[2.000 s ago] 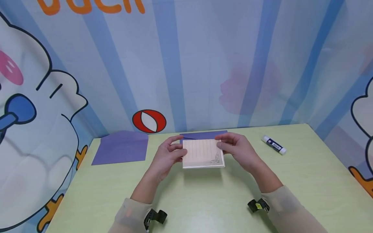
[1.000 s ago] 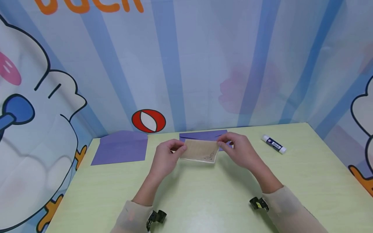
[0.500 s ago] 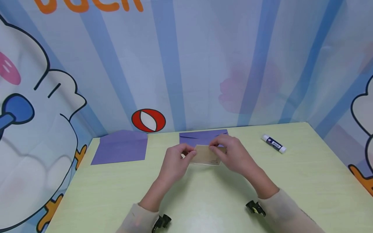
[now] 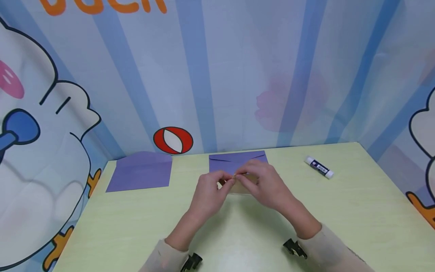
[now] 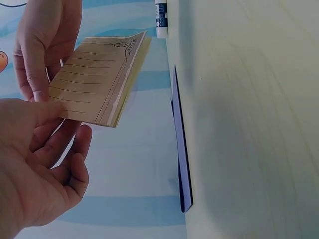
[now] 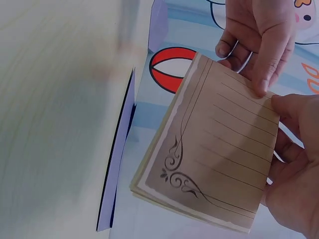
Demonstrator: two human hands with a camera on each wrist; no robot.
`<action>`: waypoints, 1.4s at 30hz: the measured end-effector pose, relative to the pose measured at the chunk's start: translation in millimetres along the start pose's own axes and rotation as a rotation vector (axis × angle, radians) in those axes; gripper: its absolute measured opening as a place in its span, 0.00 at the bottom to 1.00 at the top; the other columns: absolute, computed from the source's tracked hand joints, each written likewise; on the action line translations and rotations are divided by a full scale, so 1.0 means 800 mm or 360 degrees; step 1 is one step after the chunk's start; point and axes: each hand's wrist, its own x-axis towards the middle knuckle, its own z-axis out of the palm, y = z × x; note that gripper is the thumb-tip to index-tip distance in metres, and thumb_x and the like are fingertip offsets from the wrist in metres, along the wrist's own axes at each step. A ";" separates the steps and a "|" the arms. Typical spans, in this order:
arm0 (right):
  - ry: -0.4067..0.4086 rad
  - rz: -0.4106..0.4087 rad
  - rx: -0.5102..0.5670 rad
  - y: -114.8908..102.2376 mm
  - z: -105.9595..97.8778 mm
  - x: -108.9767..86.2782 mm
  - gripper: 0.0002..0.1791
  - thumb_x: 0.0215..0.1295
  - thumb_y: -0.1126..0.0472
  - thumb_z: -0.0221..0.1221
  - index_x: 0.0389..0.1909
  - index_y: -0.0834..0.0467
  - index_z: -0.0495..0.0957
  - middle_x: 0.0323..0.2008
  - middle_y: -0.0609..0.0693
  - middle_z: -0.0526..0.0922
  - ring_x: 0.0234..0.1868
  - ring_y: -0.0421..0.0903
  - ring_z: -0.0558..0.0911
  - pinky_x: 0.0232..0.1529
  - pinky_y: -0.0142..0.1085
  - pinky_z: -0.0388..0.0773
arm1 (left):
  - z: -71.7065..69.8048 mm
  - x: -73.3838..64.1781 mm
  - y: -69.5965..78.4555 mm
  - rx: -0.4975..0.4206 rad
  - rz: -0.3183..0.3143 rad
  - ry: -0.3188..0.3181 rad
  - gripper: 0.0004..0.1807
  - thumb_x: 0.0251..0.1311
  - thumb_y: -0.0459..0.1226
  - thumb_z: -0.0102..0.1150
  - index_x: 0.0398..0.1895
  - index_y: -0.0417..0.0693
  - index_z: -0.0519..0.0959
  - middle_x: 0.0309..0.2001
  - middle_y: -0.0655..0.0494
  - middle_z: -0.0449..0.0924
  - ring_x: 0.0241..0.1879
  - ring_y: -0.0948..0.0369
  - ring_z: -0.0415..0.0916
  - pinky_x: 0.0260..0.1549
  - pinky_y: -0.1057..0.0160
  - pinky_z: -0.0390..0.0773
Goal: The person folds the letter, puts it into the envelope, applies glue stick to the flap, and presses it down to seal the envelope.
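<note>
Between both hands, above the table, is a small stack of tan lined letter paper point(image 6: 224, 144) with a dark scroll ornament in one corner. My left hand point(image 4: 209, 192) pinches it near one corner of its upper edge, thumb on the lined face in the left wrist view. Close beside it, my right hand point(image 4: 268, 185) pinches the same edge, its thumb on the lined side and fingers behind. In the head view the hands hide much of the paper point(image 4: 242, 189). A purple envelope point(image 4: 234, 160) lies on the table just behind the hands.
Another purple envelope point(image 4: 141, 173) with its flap up lies at the table's back left. A glue stick point(image 4: 319, 167) lies at the back right. Behind the pale table point(image 4: 119, 226) hangs a printed cartoon curtain point(image 4: 238, 75).
The paper has tilted and come down slightly. My hands have drawn together along its upper edge, the right moving left and the left moving right, and more of the rear envelope shows.
</note>
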 end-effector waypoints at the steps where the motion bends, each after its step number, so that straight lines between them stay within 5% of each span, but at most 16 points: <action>1: 0.0000 0.0005 0.0003 -0.001 0.000 0.000 0.04 0.69 0.65 0.71 0.40 0.54 0.90 0.39 0.42 0.88 0.41 0.40 0.83 0.36 0.37 0.81 | 0.000 0.000 0.001 0.0000 0.0016 0.0020 0.03 0.71 0.37 0.69 0.41 0.50 0.90 0.31 0.66 0.85 0.30 0.65 0.77 0.24 0.66 0.75; 8: 0.0011 0.0050 0.0061 -0.003 -0.005 0.000 0.04 0.71 0.64 0.69 0.41 0.52 0.90 0.38 0.40 0.87 0.39 0.38 0.82 0.33 0.35 0.80 | -0.005 0.000 0.002 -0.0001 0.0071 0.0071 0.03 0.69 0.36 0.71 0.41 0.49 0.92 0.32 0.66 0.86 0.33 0.66 0.78 0.27 0.65 0.77; 19: 0.0140 0.0121 0.0176 0.005 -0.031 0.003 0.06 0.70 0.67 0.69 0.41 0.52 0.89 0.38 0.38 0.86 0.39 0.40 0.83 0.38 0.36 0.81 | -0.005 0.002 -0.017 0.0063 -0.0060 -0.0164 0.03 0.70 0.39 0.70 0.40 0.52 0.92 0.33 0.63 0.87 0.31 0.65 0.77 0.28 0.64 0.79; 42: -0.0049 0.0068 0.0151 0.003 -0.005 0.000 0.05 0.71 0.67 0.69 0.40 0.53 0.90 0.38 0.40 0.86 0.44 0.41 0.86 0.42 0.37 0.87 | -0.008 0.003 0.000 -0.0017 0.0112 0.0044 0.04 0.69 0.36 0.71 0.41 0.48 0.92 0.32 0.63 0.87 0.30 0.67 0.78 0.26 0.66 0.79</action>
